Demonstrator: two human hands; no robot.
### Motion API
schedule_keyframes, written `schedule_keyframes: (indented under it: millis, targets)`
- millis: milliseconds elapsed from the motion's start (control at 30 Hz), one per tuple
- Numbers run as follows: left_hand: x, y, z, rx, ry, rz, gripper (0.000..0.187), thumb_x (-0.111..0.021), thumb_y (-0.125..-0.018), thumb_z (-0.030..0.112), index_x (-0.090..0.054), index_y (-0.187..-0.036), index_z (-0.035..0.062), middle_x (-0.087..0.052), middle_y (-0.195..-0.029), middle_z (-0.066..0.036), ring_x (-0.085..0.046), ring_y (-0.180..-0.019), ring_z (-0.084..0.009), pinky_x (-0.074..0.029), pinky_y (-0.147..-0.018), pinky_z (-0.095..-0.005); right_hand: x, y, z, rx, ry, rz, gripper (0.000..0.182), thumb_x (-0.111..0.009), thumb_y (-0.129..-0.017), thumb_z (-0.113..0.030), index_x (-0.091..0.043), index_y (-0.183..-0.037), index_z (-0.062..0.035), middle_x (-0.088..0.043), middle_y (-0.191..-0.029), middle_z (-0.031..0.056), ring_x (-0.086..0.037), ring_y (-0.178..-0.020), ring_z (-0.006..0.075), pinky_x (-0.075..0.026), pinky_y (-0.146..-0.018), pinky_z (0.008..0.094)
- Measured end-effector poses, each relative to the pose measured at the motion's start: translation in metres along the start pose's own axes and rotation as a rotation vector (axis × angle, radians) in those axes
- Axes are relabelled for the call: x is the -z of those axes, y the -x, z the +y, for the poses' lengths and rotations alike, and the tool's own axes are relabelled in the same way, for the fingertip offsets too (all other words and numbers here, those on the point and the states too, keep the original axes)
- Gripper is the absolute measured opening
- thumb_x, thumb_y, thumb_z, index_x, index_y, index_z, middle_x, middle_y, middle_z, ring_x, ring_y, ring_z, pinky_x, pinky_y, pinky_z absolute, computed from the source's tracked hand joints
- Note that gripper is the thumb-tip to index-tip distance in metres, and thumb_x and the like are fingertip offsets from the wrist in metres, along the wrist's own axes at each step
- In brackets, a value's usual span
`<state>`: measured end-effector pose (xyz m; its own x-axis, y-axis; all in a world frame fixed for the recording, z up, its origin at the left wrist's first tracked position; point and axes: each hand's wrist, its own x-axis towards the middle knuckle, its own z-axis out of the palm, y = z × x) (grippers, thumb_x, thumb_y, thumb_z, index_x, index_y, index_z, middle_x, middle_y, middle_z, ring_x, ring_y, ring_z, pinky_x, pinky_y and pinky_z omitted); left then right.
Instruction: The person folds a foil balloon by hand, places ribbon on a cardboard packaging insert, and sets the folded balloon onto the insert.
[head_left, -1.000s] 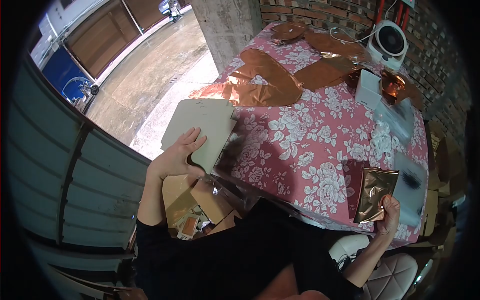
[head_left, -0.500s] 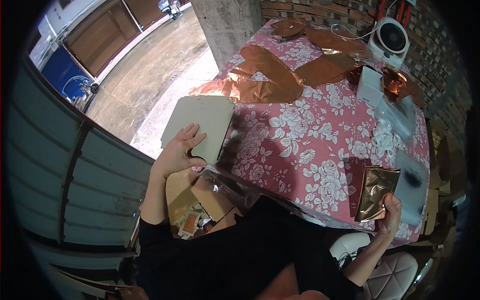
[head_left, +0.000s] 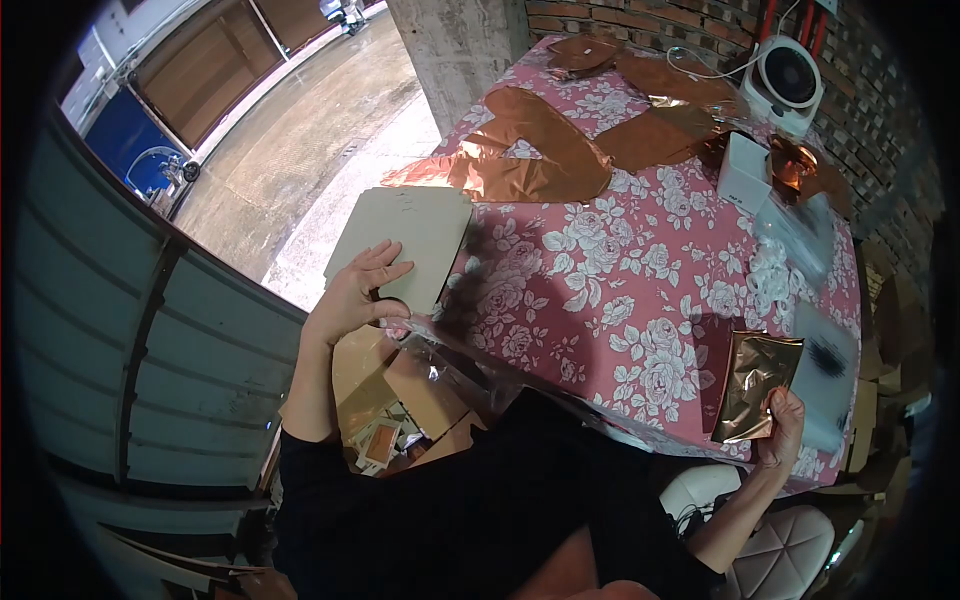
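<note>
Near the table's left edge lies a stack of grey-green cardboard sheets (head_left: 415, 230). My left hand (head_left: 362, 288) rests flat on its front part, fingers outstretched and thumb apart. At the table's right front, my right hand (head_left: 785, 425) pinches the right edge of a shiny copper-coloured foil sheet (head_left: 755, 385). That foil stands over the flowered tablecloth (head_left: 650, 290), beside a clear plastic sleeve (head_left: 825, 355) with a dark patch. Larger copper foil pieces (head_left: 555, 165) spread across the far side of the table.
A white box (head_left: 745, 172), a white fan (head_left: 787, 80) and a white tangled bundle (head_left: 768, 270) stand or lie along the right side. Below the table's left front is an open cardboard box (head_left: 365, 375) with scraps. White padded chairs (head_left: 785, 550) are at the lower right.
My left hand's fingers have shifted slightly on the stack. The right hand keeps its hold on the foil. The whole view has moved a little.
</note>
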<state>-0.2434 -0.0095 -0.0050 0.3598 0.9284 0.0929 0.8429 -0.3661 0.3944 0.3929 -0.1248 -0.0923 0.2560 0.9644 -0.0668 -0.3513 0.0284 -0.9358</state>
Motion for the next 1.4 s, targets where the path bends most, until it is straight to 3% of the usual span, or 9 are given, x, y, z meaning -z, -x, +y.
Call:
schedule_keyframes:
  millis: [233,300,400,500,633,900,1133,1300,1400]
  targets:
    - [0.001,-0.001,-0.006,-0.014,0.134,0.032,0.052,-0.074,-0.084,0.029,-0.062,-0.130,0.0086,-0.055,-0.140,-0.019,-0.040,-0.140,-0.0356,-0.033,-0.115,-0.0414,-0.003,0.000,-0.002,0.003,0.007,-0.006,0.024,-0.072,-0.090,-0.020,-0.064,-0.077,-0.0018,-0.061,-0.070,0.0015,-0.051,-0.061,0.0078,-0.039,-0.058,0.0217]
    - [-0.003,-0.002,-0.003,-0.161,0.152,0.145,0.037,-0.063,-0.093,0.017,-0.063,-0.128,0.0045,-0.068,-0.114,-0.022,-0.062,-0.117,-0.0326,-0.049,-0.097,-0.0389,-0.002,0.000,-0.001,0.004,0.006,0.002,0.024,-0.071,-0.090,-0.020,-0.064,-0.077,-0.0017,-0.061,-0.070,0.0015,-0.051,-0.061,0.0078,-0.039,-0.058,0.0218]
    - [0.002,0.003,0.024,0.236,0.116,0.090,0.029,-0.057,-0.096,0.011,-0.064,-0.122,0.0014,-0.068,-0.086,-0.021,-0.070,-0.080,-0.0305,-0.053,-0.072,-0.0383,-0.002,0.000,0.000,0.008,0.003,-0.003,0.025,-0.071,-0.090,-0.021,-0.063,-0.077,-0.0016,-0.061,-0.070,0.0016,-0.051,-0.061,0.0079,-0.039,-0.058,0.0220]
    - [-0.006,0.001,0.033,0.054,0.012,0.270,0.024,-0.055,-0.096,0.009,-0.065,-0.116,0.0014,-0.062,-0.074,-0.020,-0.062,-0.059,-0.0326,-0.049,-0.059,-0.0407,-0.003,0.000,-0.001,0.011,0.007,-0.013,0.025,-0.071,-0.090,-0.021,-0.064,-0.077,-0.0016,-0.061,-0.070,0.0016,-0.051,-0.061,0.0080,-0.040,-0.059,0.0219]
    - [-0.012,-0.002,0.030,0.161,-0.047,0.278,0.018,-0.058,-0.094,0.007,-0.065,-0.110,0.0012,-0.066,-0.080,-0.019,-0.065,-0.066,-0.0356,-0.051,-0.062,-0.0404,-0.005,0.001,-0.005,-0.005,0.002,-0.041,0.023,-0.072,-0.089,-0.021,-0.064,-0.080,-0.0014,-0.062,-0.072,0.0017,-0.054,-0.065,0.0080,-0.041,-0.061,0.0213]
    - [0.004,-0.055,0.082,-0.372,-0.399,0.821,0.021,-0.069,-0.073,-0.005,-0.060,-0.091,0.0031,-0.072,-0.094,-0.016,-0.070,-0.076,-0.0327,-0.055,-0.063,-0.0391,0.012,0.001,0.004,-0.024,-0.117,0.057,0.017,-0.073,-0.086,-0.016,-0.065,-0.090,-0.0018,-0.064,-0.075,0.0052,-0.059,-0.062,0.0098,-0.046,-0.056,0.0188]
    - [-0.046,-0.130,0.188,-0.737,-0.246,0.508,0.015,-0.061,-0.081,0.002,-0.058,-0.095,0.0061,-0.066,-0.097,-0.014,-0.066,-0.086,-0.0326,-0.055,-0.074,-0.0412,0.004,0.004,0.004,0.021,-0.230,0.054,0.017,-0.072,-0.087,-0.015,-0.065,-0.088,0.0005,-0.065,-0.074,0.0075,-0.058,-0.061,0.0113,-0.046,-0.057,0.0196]
    - [-0.014,-0.146,0.195,-0.548,0.002,0.377,0.009,-0.061,-0.081,0.004,-0.053,-0.085,0.0044,-0.065,-0.096,-0.016,-0.067,-0.087,-0.0327,-0.056,-0.074,-0.0400,0.005,0.003,0.004,0.023,-0.223,0.025,0.019,-0.074,-0.086,-0.016,-0.065,-0.084,0.0001,-0.064,-0.073,0.0067,-0.056,-0.060,0.0109,-0.043,-0.057,0.0203]
    - [0.017,-0.141,0.161,-0.821,-0.520,0.808,0.016,-0.065,-0.074,0.005,-0.051,-0.082,0.0041,-0.065,-0.095,-0.017,-0.067,-0.086,-0.0321,-0.056,-0.073,-0.0391,0.006,0.003,0.005,0.032,-0.209,0.019,0.018,-0.073,-0.086,-0.016,-0.065,-0.083,-0.0004,-0.064,-0.072,0.0065,-0.056,-0.060,0.0107,-0.043,-0.057,0.0205]
